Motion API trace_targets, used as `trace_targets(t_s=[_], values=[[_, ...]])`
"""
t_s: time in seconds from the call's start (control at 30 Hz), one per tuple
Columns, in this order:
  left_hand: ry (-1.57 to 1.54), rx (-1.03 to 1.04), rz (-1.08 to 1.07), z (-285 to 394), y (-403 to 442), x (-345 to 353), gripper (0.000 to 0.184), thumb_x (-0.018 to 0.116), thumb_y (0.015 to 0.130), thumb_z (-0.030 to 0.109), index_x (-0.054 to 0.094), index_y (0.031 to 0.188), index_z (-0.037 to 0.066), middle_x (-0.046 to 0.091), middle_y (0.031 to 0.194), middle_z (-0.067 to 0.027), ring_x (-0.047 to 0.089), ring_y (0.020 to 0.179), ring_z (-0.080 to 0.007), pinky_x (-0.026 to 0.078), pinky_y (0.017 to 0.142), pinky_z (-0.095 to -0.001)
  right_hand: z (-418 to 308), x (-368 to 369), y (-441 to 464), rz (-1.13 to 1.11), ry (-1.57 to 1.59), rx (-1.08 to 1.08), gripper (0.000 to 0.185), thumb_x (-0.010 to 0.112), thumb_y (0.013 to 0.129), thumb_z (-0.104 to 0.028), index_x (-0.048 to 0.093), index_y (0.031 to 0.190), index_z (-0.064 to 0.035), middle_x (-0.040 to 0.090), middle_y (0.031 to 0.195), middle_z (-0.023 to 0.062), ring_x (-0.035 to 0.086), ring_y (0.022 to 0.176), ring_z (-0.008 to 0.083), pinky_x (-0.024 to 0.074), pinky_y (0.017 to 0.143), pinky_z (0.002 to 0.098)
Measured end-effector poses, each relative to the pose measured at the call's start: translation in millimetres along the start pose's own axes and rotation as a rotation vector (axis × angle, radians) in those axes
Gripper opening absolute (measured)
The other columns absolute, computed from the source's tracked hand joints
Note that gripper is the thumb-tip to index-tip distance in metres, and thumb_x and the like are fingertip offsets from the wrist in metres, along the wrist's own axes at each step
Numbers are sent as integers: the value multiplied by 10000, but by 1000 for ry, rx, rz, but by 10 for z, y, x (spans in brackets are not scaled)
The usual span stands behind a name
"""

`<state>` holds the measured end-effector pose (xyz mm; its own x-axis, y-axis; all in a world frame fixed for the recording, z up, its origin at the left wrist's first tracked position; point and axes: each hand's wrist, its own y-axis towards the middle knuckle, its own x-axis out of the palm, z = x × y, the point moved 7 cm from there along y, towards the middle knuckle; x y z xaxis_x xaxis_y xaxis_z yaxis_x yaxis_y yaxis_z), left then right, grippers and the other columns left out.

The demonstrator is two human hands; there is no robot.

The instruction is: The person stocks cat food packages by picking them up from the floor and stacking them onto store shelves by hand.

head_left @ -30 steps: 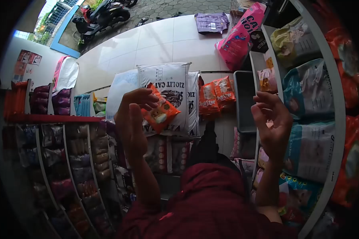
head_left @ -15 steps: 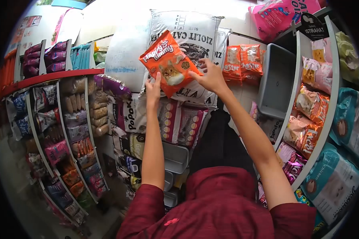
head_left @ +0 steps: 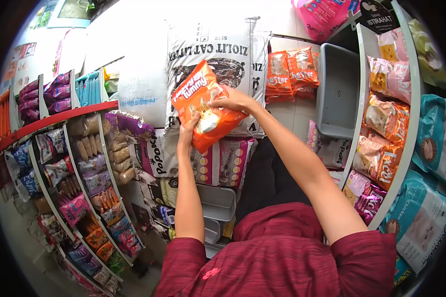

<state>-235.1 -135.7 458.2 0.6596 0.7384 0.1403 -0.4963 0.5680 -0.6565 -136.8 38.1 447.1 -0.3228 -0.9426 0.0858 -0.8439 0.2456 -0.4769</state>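
Observation:
An orange "Happy Tummy" cat food bag with a cat on its front is held tilted in the air. My left hand grips its lower left edge, thumb on the front and the other fingers mostly hidden behind. From the right, my right hand is closed on the bag's upper right side, with fingers lying over the front. Behind the bag, a large white sack of Ziolit cat litter lies with its print upside down to me.
Orange Chester bags lie right of the sack, beside a grey plastic bin. A shelf rack of pet food packets runs along the left. At the right, white shelf panels hold more bags. Below are Popokan bags and grey trays.
The bag has come lower and closer to my body. My right hand has moved from the bag's right corner to farther over its front. The view has shifted slightly.

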Motion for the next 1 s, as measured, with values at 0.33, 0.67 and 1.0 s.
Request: trace_targets(t_s=[0.33, 0.67, 1.0], values=[[286, 149, -91, -191, -738, 831, 488, 709, 821, 126, 487, 1237, 1, 608, 1121, -81, 614, 958, -168, 501, 832, -306, 425, -196, -1504, 452, 251, -147, 678, 791, 730, -252, 458, 1275, -24, 617, 1099, 64, 584, 1015, 148, 459, 903, 296], [353, 459, -609, 1276, -1650, 2522, 513, 744, 741, 56, 493, 1185, -6, 627, 1063, -96, 634, 920, -169, 527, 780, -301, -1064, -865, -3360, 868, 216, -494, 716, 795, 725, -123, 393, 1307, -13, 618, 1002, 49, 595, 937, 109, 509, 775, 257], [101, 788, -951, 2695, -1951, 3846, 576, 735, 739, 84, 450, 1231, -4, 608, 1093, -111, 608, 980, -191, 503, 845, -331, -2535, -1326, -4345, 1297, -123, -774, 716, 756, 747, -61, 343, 1331, -44, 554, 1118, 73, 596, 930, 113, 526, 754, 261]])
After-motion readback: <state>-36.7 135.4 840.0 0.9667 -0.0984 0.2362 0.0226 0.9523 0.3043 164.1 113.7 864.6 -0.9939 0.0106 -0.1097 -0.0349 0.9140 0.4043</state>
